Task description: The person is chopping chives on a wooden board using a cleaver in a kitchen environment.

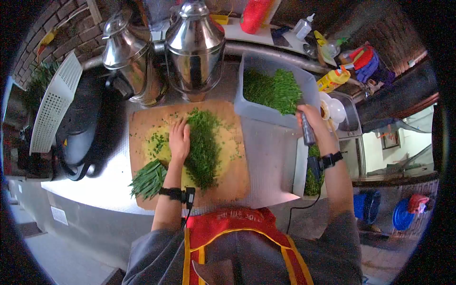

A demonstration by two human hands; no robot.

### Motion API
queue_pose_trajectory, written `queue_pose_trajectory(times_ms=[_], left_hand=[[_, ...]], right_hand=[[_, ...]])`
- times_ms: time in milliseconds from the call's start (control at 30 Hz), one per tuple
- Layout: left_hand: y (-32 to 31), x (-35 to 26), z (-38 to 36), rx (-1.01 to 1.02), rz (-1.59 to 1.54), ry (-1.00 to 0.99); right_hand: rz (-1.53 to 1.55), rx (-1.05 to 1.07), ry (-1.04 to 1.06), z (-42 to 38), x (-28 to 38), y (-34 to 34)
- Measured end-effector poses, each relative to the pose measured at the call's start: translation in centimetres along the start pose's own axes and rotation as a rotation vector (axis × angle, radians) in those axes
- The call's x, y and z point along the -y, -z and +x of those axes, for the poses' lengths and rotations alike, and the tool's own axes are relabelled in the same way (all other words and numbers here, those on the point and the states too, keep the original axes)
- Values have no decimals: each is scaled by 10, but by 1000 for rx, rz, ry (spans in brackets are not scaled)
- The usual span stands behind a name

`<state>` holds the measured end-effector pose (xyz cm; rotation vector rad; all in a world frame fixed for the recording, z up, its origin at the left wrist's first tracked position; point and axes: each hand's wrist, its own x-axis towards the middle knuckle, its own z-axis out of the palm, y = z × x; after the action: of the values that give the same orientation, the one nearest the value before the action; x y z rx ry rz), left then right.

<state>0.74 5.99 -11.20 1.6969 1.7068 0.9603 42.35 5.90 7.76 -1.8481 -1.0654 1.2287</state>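
My right hand is closed round the dark handle of a knife at the edge of a translucent plastic bin. Chopped greens cover where the blade would be, so its shape is hidden. More chopped greens lie inside the bin. My left hand rests with fingers stretched out against the left side of a long heap of chopped chives. That heap lies on a wooden cutting board. A bunch of uncut chives sits at the board's lower left corner.
Two steel canisters stand behind the board. A white perforated basket leans beside a black container at left. Right of the bin are white bowls, a sink and a yellow bottle. Another tray of greens sits below my right forearm.
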Motion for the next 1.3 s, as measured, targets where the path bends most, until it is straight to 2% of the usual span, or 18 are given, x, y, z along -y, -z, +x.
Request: queue_pose_trajectory(times_ms=[33, 67, 100, 133, 200, 300, 400, 500, 633, 700, 800, 900, 933, 1033, 1167, 1200, 1300], left_hand=[[-1, -3, -1, -25, 90, 3], [-2, -6, -1, -49, 179, 5], [0, -13, 2, -74, 267, 6], [3, -24, 7, -40, 326, 29], [1, -35, 24, 43, 395, -35], [-15, -33, 47, 130, 450, -173], [-31, -26, 57, 271, 474, -321], [-27, -31, 47, 280, 526, -411], [-13, -36, 29, 385, 418, -402], [-6, -39, 17, 411, 406, -429], [5, -44, 4, 469, 320, -408], [13, -43, -7, 188, 270, -455], [18, -43, -10, 94, 223, -381], [7, -23, -15, -311, 226, -119], [-7, 12, -28, -338, 228, 36], [-4, 3, -33, -292, 185, 33], [-4, -2, -37, -200, -9, -72]], right_hand=[[-115, 6, 64, 6, 1, 4], [32, -26, 14, 8, 0, 7], [-18, -82, 45, 4, 9, 1], [-68, -139, 73, 1, 14, -2], [-173, -284, 91, -6, 19, -9], [-328, -382, 156, -28, 31, -11], [-275, -338, 333, -31, -2, 13], [102, -284, 83, -90, -7, -6], [157, 13, -110, -144, -84, -49], [-55, 69, -85, -158, -133, -82], [-17, 115, -165, -169, -161, -129], [106, 72, -134, -156, -186, -153], [0, 18, -125, -154, -179, -156], [43, 53, -74, -130, -206, -167], [-36, 91, -114, -125, -180, -191], [-69, 113, -60, -113, -202, -199], [-44, 141, -66, -111, -187, -231]])
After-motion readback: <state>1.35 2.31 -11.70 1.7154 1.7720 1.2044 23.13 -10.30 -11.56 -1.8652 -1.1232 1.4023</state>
